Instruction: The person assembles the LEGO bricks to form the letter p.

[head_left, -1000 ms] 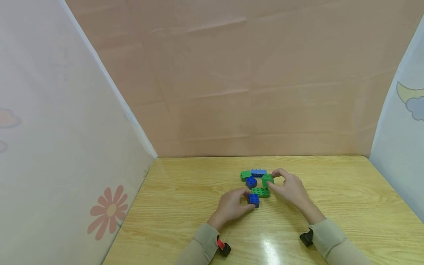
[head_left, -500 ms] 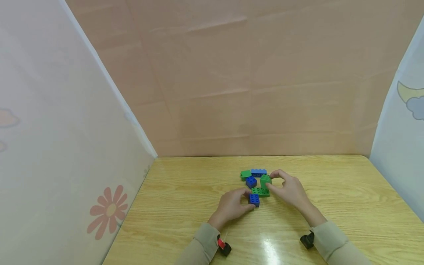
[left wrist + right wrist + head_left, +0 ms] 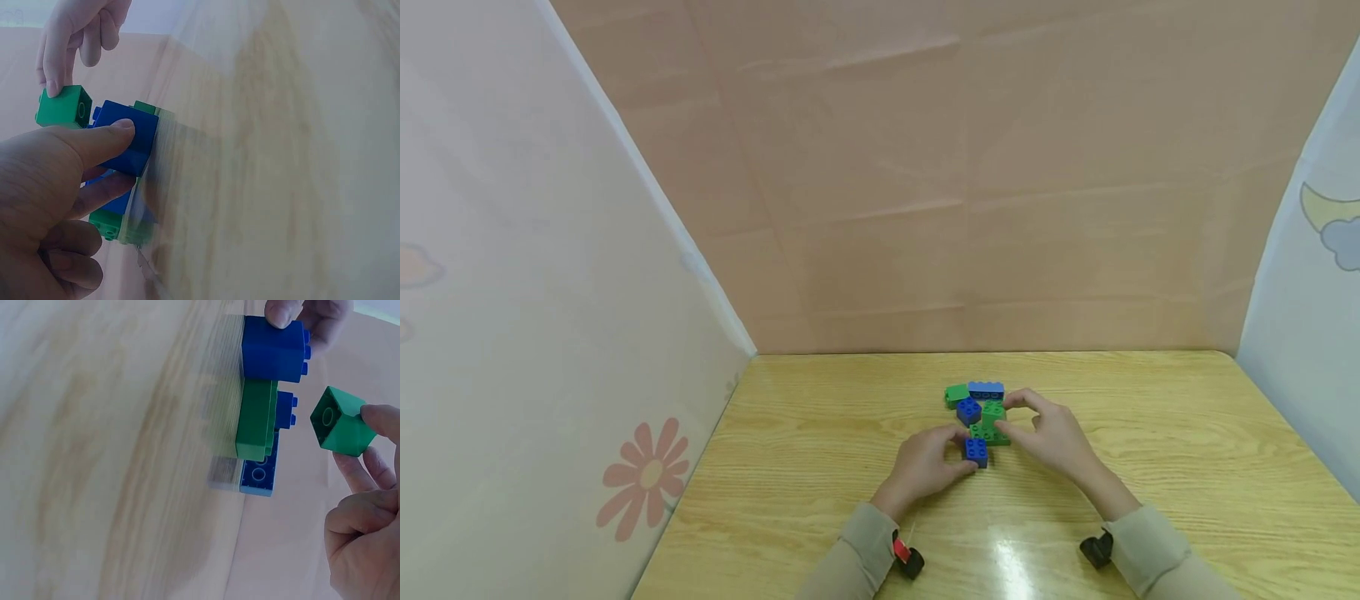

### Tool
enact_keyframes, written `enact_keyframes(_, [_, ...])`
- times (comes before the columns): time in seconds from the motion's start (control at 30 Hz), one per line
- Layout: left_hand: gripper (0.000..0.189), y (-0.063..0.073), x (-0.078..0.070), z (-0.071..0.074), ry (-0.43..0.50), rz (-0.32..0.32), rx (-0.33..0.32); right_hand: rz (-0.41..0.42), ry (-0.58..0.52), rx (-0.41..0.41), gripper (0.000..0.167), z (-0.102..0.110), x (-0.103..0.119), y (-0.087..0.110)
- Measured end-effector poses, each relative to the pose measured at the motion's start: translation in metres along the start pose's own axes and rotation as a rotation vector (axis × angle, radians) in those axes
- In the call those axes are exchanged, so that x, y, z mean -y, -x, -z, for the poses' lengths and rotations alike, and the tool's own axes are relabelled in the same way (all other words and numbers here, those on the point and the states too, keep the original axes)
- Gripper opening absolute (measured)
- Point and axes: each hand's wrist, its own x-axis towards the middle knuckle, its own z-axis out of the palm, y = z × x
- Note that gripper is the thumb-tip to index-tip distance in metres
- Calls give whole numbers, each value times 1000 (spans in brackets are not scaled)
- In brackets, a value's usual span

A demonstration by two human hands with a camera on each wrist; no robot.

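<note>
My left hand [image 3: 925,462] pinches a blue toy brick [image 3: 977,452] between thumb and fingers, low at the tabletop. Right behind that brick lies a long green studded brick [image 3: 253,419]. My right hand [image 3: 1054,437] grips a green block [image 3: 345,422] by its sides. In the right wrist view this block hangs tilted above the long green brick, with a gap between them and its hollow underside showing. The left wrist view also has the green block [image 3: 64,107] beyond the blue brick [image 3: 128,140].
Behind the hands are another blue brick [image 3: 968,410], a long light-blue brick [image 3: 986,390] and a small green brick [image 3: 956,396]. The wooden table [image 3: 820,417] has a brown back wall [image 3: 880,208] and pale side panels [image 3: 550,292].
My right hand has carried the green block leftward and slightly nearer, from beside the long green brick to over it. The left hand and its blue brick have stayed put.
</note>
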Motion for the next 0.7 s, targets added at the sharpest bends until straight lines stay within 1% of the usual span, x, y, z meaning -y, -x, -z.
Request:
enact_keyframes(0.13, [39,0,1,0,-3,-14,-5,9,-35,24,29,-1,3,1])
enact_keyframes(0.3, [40,0,1,0,-2,-11,-2,29,-74,42,28,-5,6,3])
enact_keyframes(0.53, [39,0,2,0,3,-25,-14,75,-70,60,26,-10,7,5])
enact_keyframes(0.7, [39,0,1,0,4,-14,-8,114,-62,70,26,-13,8,6])
